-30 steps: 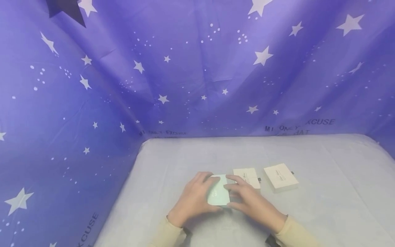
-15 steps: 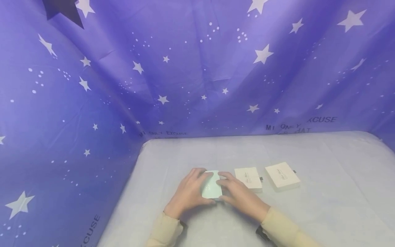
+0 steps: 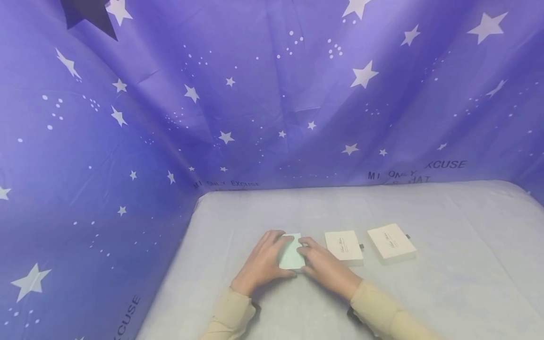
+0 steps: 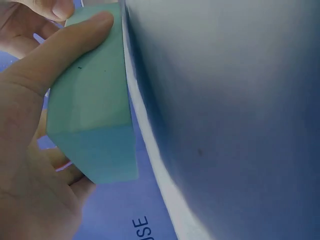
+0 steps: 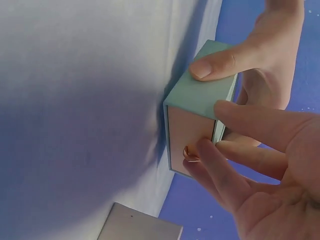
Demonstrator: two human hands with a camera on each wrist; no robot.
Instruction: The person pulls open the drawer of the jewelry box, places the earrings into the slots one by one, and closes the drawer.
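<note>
A mint-green drawer box [image 3: 291, 257] sits on the white-covered table between my hands. My left hand [image 3: 261, 262] grips it from the left; in the left wrist view its thumb [image 4: 87, 37] presses along the near side of the box. My right hand [image 3: 329, 269] is at the right end, its thumb on the box's edge. In the right wrist view, that end shows a pale pink drawer front [image 5: 186, 130] with a copper-coloured ring pull [image 5: 187, 155], and right fingertips touch the face beside the ring. The drawer looks flush with its sleeve.
Two cream boxes with printed script and small dark tabs lie to the right, a nearer one [image 3: 344, 248] and a farther one [image 3: 391, 242]. The white-covered table [image 3: 238, 212] meets a purple star-patterned curtain [image 3: 255, 94] at the back and left.
Both hands have moved left with the mint-green box, mostly in the first half second, away from the cream boxes. The cream boxes stay on the table.
</note>
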